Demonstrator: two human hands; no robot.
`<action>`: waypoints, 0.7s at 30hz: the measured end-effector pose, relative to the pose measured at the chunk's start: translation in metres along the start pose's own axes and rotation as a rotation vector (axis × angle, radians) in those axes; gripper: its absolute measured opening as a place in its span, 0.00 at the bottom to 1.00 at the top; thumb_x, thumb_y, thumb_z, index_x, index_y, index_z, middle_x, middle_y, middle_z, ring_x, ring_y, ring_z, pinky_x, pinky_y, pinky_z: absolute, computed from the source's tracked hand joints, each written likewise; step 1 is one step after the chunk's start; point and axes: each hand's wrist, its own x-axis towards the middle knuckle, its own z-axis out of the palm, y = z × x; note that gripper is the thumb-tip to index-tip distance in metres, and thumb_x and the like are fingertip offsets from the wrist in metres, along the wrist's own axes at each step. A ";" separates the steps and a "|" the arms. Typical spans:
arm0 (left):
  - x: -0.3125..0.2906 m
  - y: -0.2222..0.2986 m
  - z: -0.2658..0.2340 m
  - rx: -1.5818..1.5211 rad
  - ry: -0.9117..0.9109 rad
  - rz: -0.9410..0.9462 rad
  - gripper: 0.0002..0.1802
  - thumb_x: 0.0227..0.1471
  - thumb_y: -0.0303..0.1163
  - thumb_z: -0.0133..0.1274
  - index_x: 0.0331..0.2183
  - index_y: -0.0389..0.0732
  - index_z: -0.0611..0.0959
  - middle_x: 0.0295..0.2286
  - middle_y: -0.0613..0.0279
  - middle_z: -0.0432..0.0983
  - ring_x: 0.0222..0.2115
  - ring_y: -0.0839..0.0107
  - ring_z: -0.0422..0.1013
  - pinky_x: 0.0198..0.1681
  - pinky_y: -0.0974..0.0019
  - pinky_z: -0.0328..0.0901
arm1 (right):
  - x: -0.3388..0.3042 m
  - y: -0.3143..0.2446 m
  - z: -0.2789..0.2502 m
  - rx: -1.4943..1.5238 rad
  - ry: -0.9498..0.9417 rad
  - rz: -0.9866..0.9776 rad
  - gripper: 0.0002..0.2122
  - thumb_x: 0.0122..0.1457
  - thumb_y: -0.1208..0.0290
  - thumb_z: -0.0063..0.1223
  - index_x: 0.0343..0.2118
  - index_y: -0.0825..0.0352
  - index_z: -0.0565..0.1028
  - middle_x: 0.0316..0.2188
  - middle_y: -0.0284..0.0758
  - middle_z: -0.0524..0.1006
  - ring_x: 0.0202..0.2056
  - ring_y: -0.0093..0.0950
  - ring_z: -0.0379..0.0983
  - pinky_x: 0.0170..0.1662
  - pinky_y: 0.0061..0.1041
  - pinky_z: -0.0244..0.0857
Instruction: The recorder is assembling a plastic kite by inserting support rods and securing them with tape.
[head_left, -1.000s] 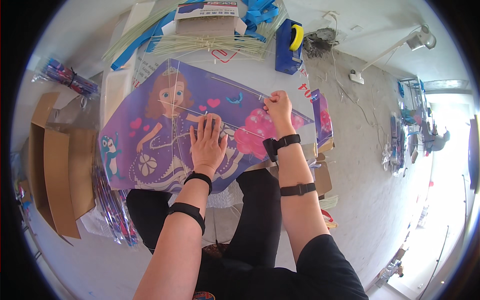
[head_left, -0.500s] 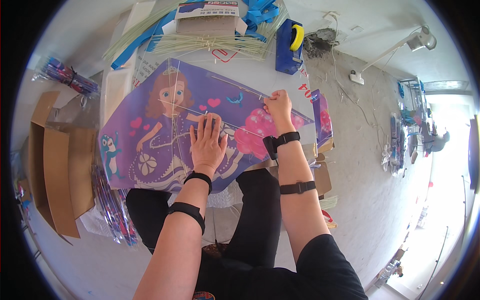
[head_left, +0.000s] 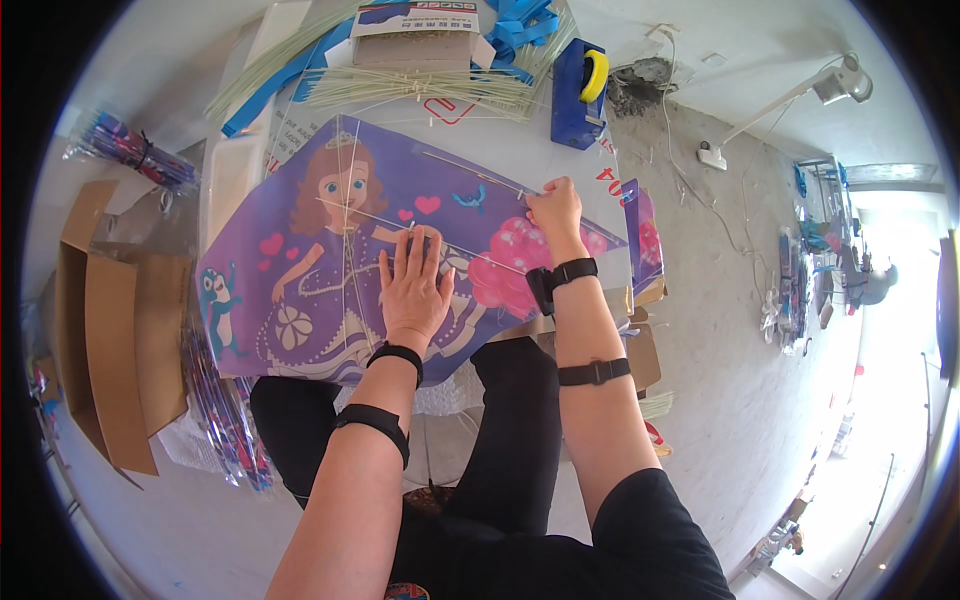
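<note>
A purple kite [head_left: 270, 215] printed with a princess figure, hearts and pink balloons lies spread on the table in front of me. Thin pale rods [head_left: 346, 270] run along and across it. My left hand [head_left: 413, 285] rests flat on the kite near its middle, fingers stretched over a slanting rod. At the kite's upper right edge my right hand [head_left: 556, 212] is closed in a pinch, beside the end of another thin rod [head_left: 470, 172]. What its fingertips hold is hidden.
Beyond the kite lie a bundle of thin pale rods [head_left: 420, 90], an open carton [head_left: 415, 48] and blue ribbon [head_left: 522, 25]. A blue tape dispenser [head_left: 578, 95] with yellow tape stands at the far right. Cardboard boxes [head_left: 125, 350] and wrapped bundles [head_left: 140, 155] are at the left.
Almost nothing differs. My right hand and wrist have shifted very slightly left; the left hand stays flat on the kite.
</note>
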 end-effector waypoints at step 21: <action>0.001 0.001 -0.002 -0.018 0.015 0.007 0.32 0.58 0.48 0.44 0.61 0.50 0.63 0.62 0.61 0.53 0.64 0.59 0.47 0.64 0.45 0.44 | 0.015 -0.011 -0.030 -0.449 -0.232 -0.029 0.20 0.44 0.54 0.66 0.25 0.70 0.75 0.17 0.39 0.78 0.23 0.35 0.78 0.30 0.31 0.71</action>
